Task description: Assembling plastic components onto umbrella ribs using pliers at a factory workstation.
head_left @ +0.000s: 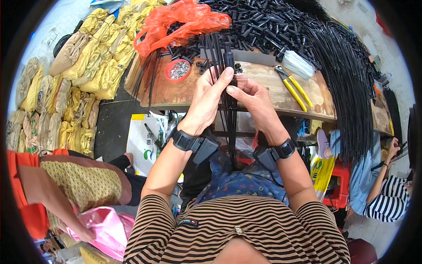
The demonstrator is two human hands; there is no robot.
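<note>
My left hand (205,97) is closed around a bundle of thin black cables (230,132), above the near edge of the wooden table. A thicker black cylindrical end (228,58) stands up past my thumb, and the cables hang down toward my lap. Close beside it, the thumb and fingers of my right hand (254,96) pinch a thin whitish strip (241,76) against the bundle. How far the strip goes round the cables is hidden by my fingers. A red bowl of small silvery metal pieces (167,70) sits left of my hands.
Yellow-handled cutters (293,90) and a bundle of whitish strips (300,62) lie on the table (263,81). Black tubular parts (268,26) and a red plastic bag (180,22) cover its back. Long black cables (340,92) drape off the right. People stand at both sides.
</note>
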